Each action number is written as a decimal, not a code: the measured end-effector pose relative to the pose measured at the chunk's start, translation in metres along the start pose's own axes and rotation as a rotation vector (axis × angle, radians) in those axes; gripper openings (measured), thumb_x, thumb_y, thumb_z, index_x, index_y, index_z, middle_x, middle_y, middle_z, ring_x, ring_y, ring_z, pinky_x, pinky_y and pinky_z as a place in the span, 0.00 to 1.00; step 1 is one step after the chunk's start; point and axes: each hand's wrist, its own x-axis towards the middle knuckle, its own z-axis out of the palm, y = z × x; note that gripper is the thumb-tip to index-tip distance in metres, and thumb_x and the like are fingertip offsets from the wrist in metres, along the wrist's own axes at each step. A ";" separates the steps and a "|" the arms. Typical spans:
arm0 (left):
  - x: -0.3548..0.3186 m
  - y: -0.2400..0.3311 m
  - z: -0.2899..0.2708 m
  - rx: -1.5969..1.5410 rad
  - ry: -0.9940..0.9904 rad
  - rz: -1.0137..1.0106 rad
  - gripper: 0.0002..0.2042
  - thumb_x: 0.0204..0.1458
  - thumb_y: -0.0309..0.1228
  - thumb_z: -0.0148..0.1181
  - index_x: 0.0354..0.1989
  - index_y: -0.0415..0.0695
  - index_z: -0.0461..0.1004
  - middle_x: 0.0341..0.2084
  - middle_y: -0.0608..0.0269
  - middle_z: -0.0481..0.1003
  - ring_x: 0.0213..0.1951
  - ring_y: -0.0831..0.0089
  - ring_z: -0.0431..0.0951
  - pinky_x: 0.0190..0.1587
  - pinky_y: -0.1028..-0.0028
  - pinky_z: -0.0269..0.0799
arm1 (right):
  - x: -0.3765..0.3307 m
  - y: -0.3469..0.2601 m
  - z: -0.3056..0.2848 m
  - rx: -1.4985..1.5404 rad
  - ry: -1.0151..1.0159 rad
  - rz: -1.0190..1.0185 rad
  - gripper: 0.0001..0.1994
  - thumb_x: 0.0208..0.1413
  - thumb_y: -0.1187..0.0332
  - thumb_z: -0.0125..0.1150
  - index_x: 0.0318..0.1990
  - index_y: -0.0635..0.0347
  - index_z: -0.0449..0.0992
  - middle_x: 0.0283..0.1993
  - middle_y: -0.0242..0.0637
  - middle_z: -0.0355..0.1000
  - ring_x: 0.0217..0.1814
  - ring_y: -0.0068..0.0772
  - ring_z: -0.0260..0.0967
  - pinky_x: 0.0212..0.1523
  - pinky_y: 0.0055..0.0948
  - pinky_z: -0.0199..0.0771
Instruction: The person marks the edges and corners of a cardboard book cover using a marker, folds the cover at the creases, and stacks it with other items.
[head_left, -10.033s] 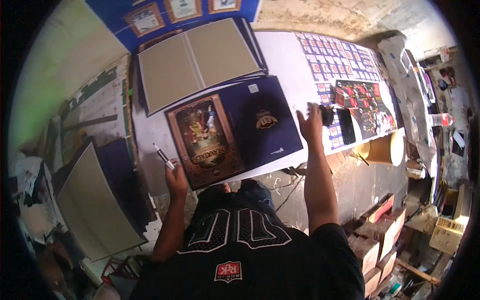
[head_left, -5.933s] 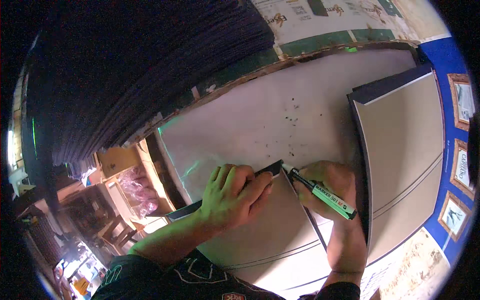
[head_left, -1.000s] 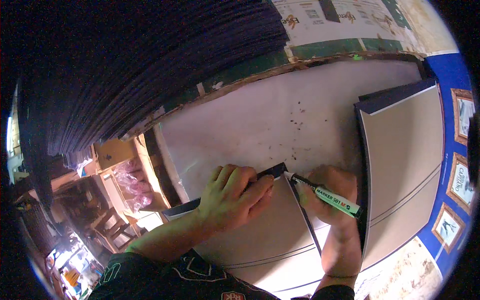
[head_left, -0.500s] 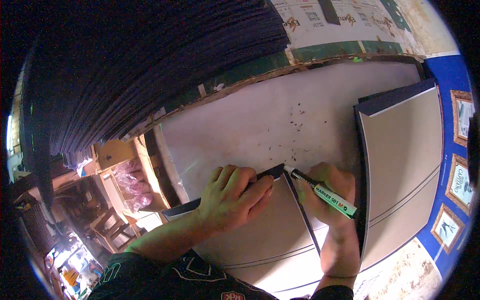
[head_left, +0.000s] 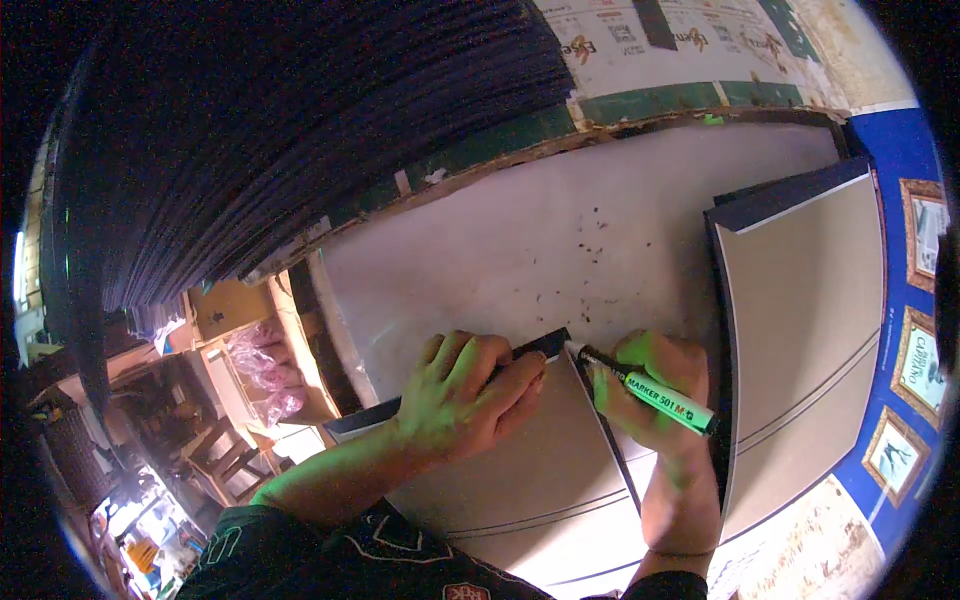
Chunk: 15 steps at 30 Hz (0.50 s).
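My right hand (head_left: pixel 655 385) grips a white marker (head_left: pixel 665 398) with a black end, its tip touching or close to the upper right corner of a beige panel with dark edges (head_left: pixel 540 440). My left hand (head_left: pixel 465 385) lies at the panel's far edge, fingers curled over it and thumb stretched along the dark strip (head_left: pixel 545 343) toward the corner. Its fingertips are partly hidden. The panel lies flat in front of me, crossed by thin dark lines lower down.
A pale worktop (head_left: pixel 480 235) extends beyond my hands, with dark crumbs (head_left: pixel 590 250) scattered on it. To the right lies a stack of similar beige panels (head_left: pixel 800 300). A tall pile of dark sheets (head_left: pixel 330 130) fills the far left. Framed pictures (head_left: pixel 920 360) border a blue surface at right.
The marker's tip has shifted slightly down from the panel's corner. My left hand stays in place, and greener light now falls on both hands.
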 end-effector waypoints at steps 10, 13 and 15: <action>0.001 0.000 -0.002 -0.008 -0.008 -0.001 0.13 0.41 0.29 0.69 0.37 0.51 0.78 0.27 0.69 0.67 0.28 0.71 0.69 0.29 0.69 0.64 | 0.002 0.005 0.008 0.052 0.235 -0.048 0.14 0.47 0.78 0.67 0.42 0.65 0.73 0.30 0.36 0.76 0.26 0.22 0.72 0.28 0.19 0.71; 0.000 -0.001 0.000 -0.015 0.002 0.001 0.13 0.41 0.29 0.69 0.38 0.52 0.78 0.27 0.68 0.67 0.28 0.70 0.69 0.29 0.69 0.64 | 0.001 -0.004 0.007 0.095 0.173 0.017 0.11 0.47 0.79 0.66 0.38 0.64 0.72 0.27 0.35 0.75 0.26 0.21 0.73 0.26 0.21 0.72; -0.001 -0.002 0.001 -0.017 0.006 0.007 0.13 0.41 0.29 0.69 0.38 0.52 0.78 0.27 0.69 0.66 0.28 0.70 0.69 0.29 0.69 0.64 | 0.001 0.000 0.008 0.050 0.160 -0.050 0.09 0.47 0.79 0.66 0.36 0.63 0.73 0.28 0.37 0.76 0.25 0.23 0.74 0.26 0.22 0.73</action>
